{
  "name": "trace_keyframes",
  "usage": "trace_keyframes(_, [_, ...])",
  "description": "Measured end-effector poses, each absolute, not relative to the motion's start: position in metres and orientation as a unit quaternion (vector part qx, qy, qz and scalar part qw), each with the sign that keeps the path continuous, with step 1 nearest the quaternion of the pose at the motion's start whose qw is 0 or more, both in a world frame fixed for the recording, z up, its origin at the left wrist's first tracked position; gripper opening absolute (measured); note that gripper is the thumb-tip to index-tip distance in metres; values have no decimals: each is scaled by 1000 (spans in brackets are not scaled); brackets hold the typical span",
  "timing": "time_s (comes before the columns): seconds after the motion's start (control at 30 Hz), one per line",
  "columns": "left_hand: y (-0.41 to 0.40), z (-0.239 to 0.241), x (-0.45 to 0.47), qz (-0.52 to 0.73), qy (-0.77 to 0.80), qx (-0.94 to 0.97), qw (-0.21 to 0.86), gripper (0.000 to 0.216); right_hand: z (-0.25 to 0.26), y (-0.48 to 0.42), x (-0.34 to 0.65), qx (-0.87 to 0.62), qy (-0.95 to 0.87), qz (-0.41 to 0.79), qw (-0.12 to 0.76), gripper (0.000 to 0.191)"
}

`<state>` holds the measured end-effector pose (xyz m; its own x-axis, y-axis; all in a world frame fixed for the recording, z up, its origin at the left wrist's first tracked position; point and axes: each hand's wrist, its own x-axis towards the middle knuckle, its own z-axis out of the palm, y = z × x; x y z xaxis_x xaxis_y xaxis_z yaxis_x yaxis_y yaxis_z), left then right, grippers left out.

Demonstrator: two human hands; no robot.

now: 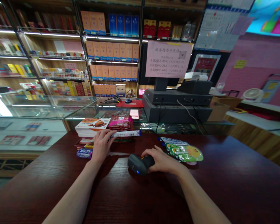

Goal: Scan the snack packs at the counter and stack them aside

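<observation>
My right hand [162, 160] is wrapped round the handle of a dark barcode scanner [138, 164] that lies on the dark red wooden counter [224, 180]. My left hand [102, 143] reaches forward with fingers extended, its fingertips touching a long thin white snack packet [128, 133]. That packet lies in front of a pink-red snack bag [120, 122] and a white biscuit box [91, 125]. Small colourful packets [84, 150] lie under and left of the left hand.
A green and yellow snack pouch [185, 152] lies right of the scanner. A black cash register [177, 104] with a pink paper sign [168, 59] stands behind on the glass display case [49, 107]. Shelves of boxed goods [112, 51] fill the back wall.
</observation>
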<state>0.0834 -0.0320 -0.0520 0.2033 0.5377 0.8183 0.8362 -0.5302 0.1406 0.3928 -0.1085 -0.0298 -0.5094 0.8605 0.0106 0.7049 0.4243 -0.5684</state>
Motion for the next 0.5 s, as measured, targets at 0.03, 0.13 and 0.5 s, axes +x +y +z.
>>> trace_keyframes(0.03, [-32,-52,84,-439,-452,-759,167,30,-29,-109,393,-472,-829,262,150,51])
trace_keyframes(0.13, [-33,-52,86,-436,-440,-770,155,28,-24,-110,398,-465,-821,295,149,57])
trace_keyframes(0.5, [-40,-50,102,-433,-375,-811,120,25,-30,-91,404,-533,-675,286,422,36])
